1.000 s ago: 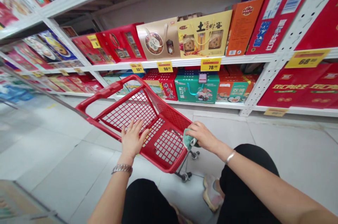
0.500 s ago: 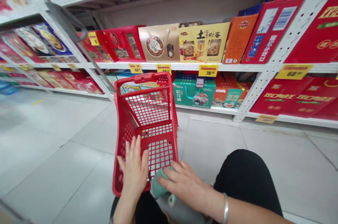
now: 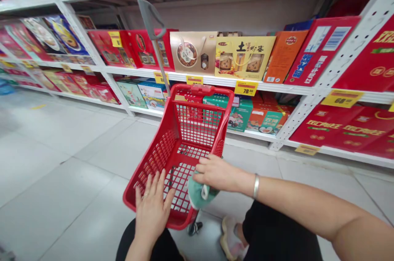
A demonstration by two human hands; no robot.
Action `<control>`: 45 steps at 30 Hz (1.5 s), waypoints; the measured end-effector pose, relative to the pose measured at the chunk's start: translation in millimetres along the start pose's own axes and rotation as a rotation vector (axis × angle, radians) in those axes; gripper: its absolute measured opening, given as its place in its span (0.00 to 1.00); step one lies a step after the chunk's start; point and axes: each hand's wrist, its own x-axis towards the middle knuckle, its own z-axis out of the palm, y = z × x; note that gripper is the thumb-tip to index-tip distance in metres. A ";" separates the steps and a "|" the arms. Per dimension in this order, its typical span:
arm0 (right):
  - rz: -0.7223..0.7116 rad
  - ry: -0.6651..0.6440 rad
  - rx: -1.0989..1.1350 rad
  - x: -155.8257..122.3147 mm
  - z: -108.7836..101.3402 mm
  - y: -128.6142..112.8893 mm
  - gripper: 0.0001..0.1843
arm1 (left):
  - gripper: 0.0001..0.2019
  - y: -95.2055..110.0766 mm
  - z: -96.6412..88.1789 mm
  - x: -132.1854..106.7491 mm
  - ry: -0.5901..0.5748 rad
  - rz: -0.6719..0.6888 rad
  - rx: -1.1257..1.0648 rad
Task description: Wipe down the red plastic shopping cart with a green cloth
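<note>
A red plastic mesh shopping cart stands on the floor in front of me, tilted with its far end away from me. My left hand lies on its near rim with the fingers spread, gripping nothing. My right hand rests on the right side of the cart and presses down on a teal cloth item, which hangs over the rim. The cart's basket holds nothing I can see. Its wheels are mostly hidden beneath it.
White metal shelves hold boxed gifts in red, gold and green, with yellow price tags such as 78.00. A thin grey pull handle rises from the cart. My shoe is below on the pale tile floor.
The cart has swung round so its far end points more to the right, and its pull handle now stands upright. My right hand has moved up along the side, with the teal cloth under it.
</note>
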 end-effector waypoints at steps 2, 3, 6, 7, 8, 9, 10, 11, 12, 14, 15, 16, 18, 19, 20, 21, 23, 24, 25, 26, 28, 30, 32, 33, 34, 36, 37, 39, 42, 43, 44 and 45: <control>0.051 -0.046 -0.042 -4.2 -3.6 33.3 0.03 | 0.30 -5.3 1.6 2.9 -0.019 0.030 -0.009; 0.084 -0.065 -0.068 -8.0 -6.2 51.5 0.02 | 0.30 -9.1 2.4 4.5 -0.026 0.047 -0.012; 0.195 -0.103 -0.154 -26.0 -19.2 106.2 0.06 | 0.29 -23.0 4.4 10.9 -0.029 0.087 -0.016; 0.238 -0.108 -0.180 -34.0 -25.1 122.5 0.08 | 0.29 -27.7 4.6 13.7 -0.032 0.101 -0.019; 0.281 -0.108 -0.203 -42.3 -31.2 136.9 0.09 | 0.29 -32.3 4.4 16.8 -0.038 0.115 -0.025; 0.321 -0.107 -0.223 -50.6 -37.2 149.0 0.11 | 0.29 -36.5 4.0 20.5 -0.048 0.127 -0.031; 0.356 -0.105 -0.238 -58.4 -42.8 158.4 0.13 | 0.29 -40.4 3.2 24.6 -0.061 0.136 -0.038; 0.387 -0.103 -0.248 -65.3 -47.5 164.9 0.15 | 0.29 -44.0 2.1 29.2 -0.075 0.142 -0.044; 0.414 -0.103 -0.253 -70.8 -51.3 168.3 0.17 | 0.29 -47.4 0.8 34.3 -0.091 0.146 -0.050; 0.457 -0.108 -0.256 -77.3 -55.5 166.6 0.17 | 0.29 -54.1 -2.4 44.8 -0.121 0.157 -0.067; 0.473 -0.113 -0.257 -78.4 -56.2 162.2 0.16 | 0.29 -57.4 -4.3 49.6 -0.128 0.163 -0.078; 0.488 -0.117 -0.258 -78.3 -56.2 156.1 0.14 | 0.29 -60.4 -6.3 53.8 -0.126 0.162 -0.088; 0.507 -0.125 -0.264 -76.0 -55.5 141.2 0.11 | 0.28 -63.8 -10.5 58.8 -0.077 0.115 -0.099; 0.513 -0.127 -0.265 -74.3 -55.2 133.2 0.11 | 0.27 -63.1 -12.4 59.3 -0.033 0.065 -0.105; 0.520 -0.129 -0.264 -72.2 -55.3 125.1 0.10 | 0.27 -60.2 -14.0 58.5 0.017 0.005 -0.119; 0.526 -0.131 -0.260 -69.8 -55.7 116.9 0.10 | 0.26 -54.9 -15.2 56.6 0.065 -0.053 -0.146; 0.537 -0.137 -0.245 -63.6 -57.6 99.3 0.10 | 0.26 -37.2 -16.1 51.8 0.129 -0.121 -0.243; 0.540 -0.141 -0.232 -59.6 -58.7 89.4 0.11 | 0.27 -25.7 -16.0 50.0 0.140 -0.130 -0.297; 0.538 -0.144 -0.217 -54.7 -59.5 78.5 0.11 | 0.27 -13.2 -15.8 49.3 0.141 -0.130 -0.343; 0.528 -0.146 -0.199 -49.1 -60.0 66.6 0.10 | 0.27 -0.6 -15.7 49.9 0.136 -0.129 -0.374; 0.484 -0.135 -0.164 -36.4 -59.5 40.1 0.08 | 0.28 21.7 -16.4 55.2 0.113 -0.133 -0.393; 0.418 -0.088 -0.151 -23.3 -58.0 12.5 0.04 | 0.28 35.8 -18.8 64.2 0.078 -0.138 -0.367; 0.340 -0.020 -0.155 -13.0 -58.2 -12.3 0.03 | 0.27 38.3 -22.6 73.6 0.033 -0.146 -0.294; 0.306 0.010 -0.160 -9.8 -59.7 -22.6 0.03 | 0.27 35.0 -24.8 77.6 0.011 -0.151 -0.242; 0.282 0.032 -0.165 -8.3 -62.6 -31.1 0.04 | 0.27 29.0 -27.0 80.8 -0.008 -0.149 -0.186; 0.279 0.036 -0.170 -11.4 -72.1 -42.5 0.03 | 0.26 10.8 -31.3 85.2 -0.056 -0.097 -0.085; 0.302 0.019 -0.169 -15.9 -78.5 -45.7 0.03 | 0.25 0.0 -33.1 86.5 -0.086 -0.048 -0.045; 0.356 -0.035 -0.143 -29.4 -93.4 -47.9 0.03 | 0.25 -21.6 -35.2 88.4 -0.150 0.060 0.012; 0.380 -0.091 -0.043 -53.3 -117.7 -44.0 0.11 | 0.25 -47.4 -32.8 90.8 -0.215 0.157 0.044; 0.373 -0.096 -0.003 -60.0 -125.3 -41.4 0.13 | 0.24 -53.1 -30.8 91.7 -0.223 0.171 0.038; 0.364 -0.097 0.036 -65.3 -131.9 -38.3 0.14 | 0.24 -57.3 -28.7 92.7 -0.222 0.174 0.024; 0.355 -0.101 0.074 -69.2 -137.2 -34.8 0.14 | 0.24 -59.9 -27.0 93.8 -0.216 0.169 0.002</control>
